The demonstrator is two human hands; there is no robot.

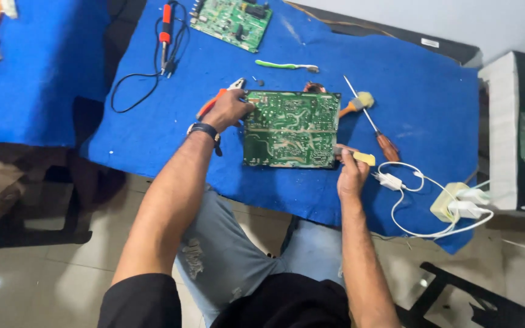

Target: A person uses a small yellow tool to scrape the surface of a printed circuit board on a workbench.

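So the green board lay flat, long side across (left-right); left hand gripped its edge, right hand held a yellow-handled tool.

Circuit board on table, pliers left

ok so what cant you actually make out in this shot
Head view only:
- Underside of the green circuit board: faces the blue cloth.
- Tool in the right hand: only a yellow end shows, fingers cover the rest.
- Pliers: partly under the left hand.
- Second board: cut by the top edge.
- Solder joints: too small.
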